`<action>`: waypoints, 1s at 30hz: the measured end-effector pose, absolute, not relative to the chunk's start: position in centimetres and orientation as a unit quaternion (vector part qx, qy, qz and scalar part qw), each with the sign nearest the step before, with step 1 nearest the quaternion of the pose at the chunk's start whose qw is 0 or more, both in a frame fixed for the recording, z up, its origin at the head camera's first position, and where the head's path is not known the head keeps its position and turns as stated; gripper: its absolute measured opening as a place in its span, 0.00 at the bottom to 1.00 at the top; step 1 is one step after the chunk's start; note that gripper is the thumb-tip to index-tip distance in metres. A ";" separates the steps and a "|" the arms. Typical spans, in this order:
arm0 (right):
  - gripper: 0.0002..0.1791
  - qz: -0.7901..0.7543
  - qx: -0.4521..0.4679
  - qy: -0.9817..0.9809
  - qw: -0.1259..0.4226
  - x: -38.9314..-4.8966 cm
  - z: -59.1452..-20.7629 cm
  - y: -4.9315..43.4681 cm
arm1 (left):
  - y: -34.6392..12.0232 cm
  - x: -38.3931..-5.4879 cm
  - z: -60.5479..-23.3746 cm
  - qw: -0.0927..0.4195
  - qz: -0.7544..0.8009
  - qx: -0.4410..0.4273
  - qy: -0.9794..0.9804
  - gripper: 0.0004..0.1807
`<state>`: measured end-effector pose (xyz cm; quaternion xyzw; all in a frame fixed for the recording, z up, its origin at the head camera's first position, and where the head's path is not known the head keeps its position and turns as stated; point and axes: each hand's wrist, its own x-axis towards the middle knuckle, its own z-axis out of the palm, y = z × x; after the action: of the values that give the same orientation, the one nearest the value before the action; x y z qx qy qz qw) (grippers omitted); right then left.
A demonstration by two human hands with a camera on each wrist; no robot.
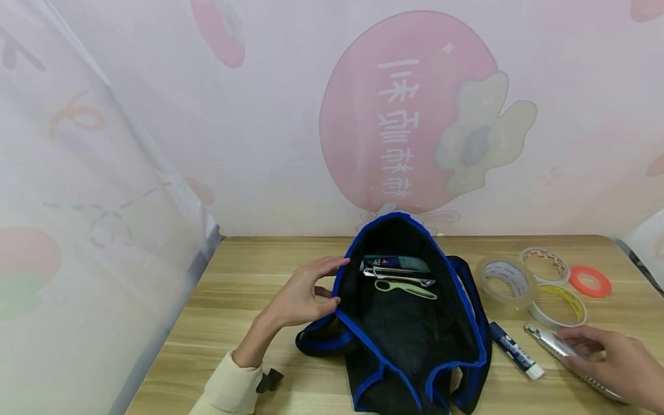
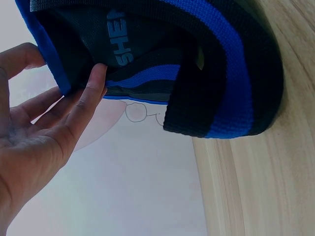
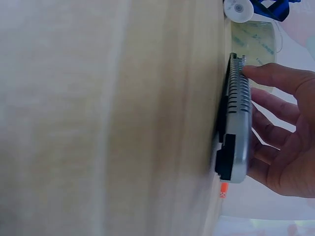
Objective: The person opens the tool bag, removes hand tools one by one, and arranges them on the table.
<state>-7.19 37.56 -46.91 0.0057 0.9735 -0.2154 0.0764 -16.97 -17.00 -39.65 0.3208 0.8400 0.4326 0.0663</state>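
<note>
A black bag [image 1: 415, 346] with blue edging lies wide-mouthed on the table. With thumb and fingertips on either side of the edging, my left hand [image 1: 306, 294] pinches the bag's left rim. Inside the bag lie green-handled scissors [image 1: 407, 288], a snap-off knife [image 1: 396, 274] and a dark teal, flat item [image 1: 410, 263] behind them. To the right of the bag, my right hand [image 1: 614, 360] holds a silver utility knife [image 1: 552, 341] by its sides, close over the tabletop. Its ridged metal body [image 3: 238, 128] shows between thumb and fingers in the right wrist view.
A dark blue glue stick [image 1: 513, 349] with a white end lies between bag and utility knife. Behind stand clear packing tape [image 1: 485, 285], two white tape rolls, one with a yellow core [image 1: 574, 297], and a red tape ring [image 1: 603, 285]. A bag strap [image 2: 236, 73] loops out at left.
</note>
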 end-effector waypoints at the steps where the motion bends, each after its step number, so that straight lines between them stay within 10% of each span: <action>1: 0.26 -0.217 0.008 0.973 0.075 -7.2 -46.8 37.5 | -17.0 -17.0 -39.6 0.066 0.433 0.321 0.840 0.41; 30: 0.22 -0.286 -0.145 0.945 -0.064 -11.4 -39.4 30.0 | -17.0 -17.0 -39.7 0.069 0.436 0.321 0.838 0.41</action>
<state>-11.42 29.98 -39.41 -0.1451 0.9450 -0.2859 -0.0640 -17.02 -16.99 -39.66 0.3214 0.8375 0.4365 0.0691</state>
